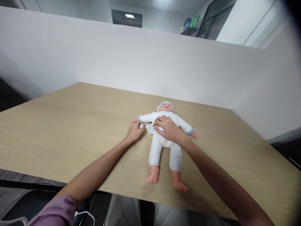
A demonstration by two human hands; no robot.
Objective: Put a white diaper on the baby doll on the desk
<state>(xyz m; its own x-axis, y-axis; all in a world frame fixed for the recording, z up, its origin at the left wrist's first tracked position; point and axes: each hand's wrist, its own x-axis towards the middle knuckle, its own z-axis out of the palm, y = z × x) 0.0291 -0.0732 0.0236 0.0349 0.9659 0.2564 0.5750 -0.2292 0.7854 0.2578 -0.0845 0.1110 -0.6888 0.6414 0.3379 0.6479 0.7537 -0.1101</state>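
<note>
The left hand (136, 130) reaches diagonally up over the wood-grain table (70, 125), thumb and fingers pinched nearly closed on a white flap (149, 128) beside the baby doll's waist. The baby doll (155, 150) lies face-up, feet toward the person. The right hand (168, 128) arches over its belly, fingers loosely bent; whether they grip anything I cannot tell.

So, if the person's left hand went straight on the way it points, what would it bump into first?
Probably the picture-left white sleeve of the doll, just beyond the left hand; depth is hard to judge here.
</note>
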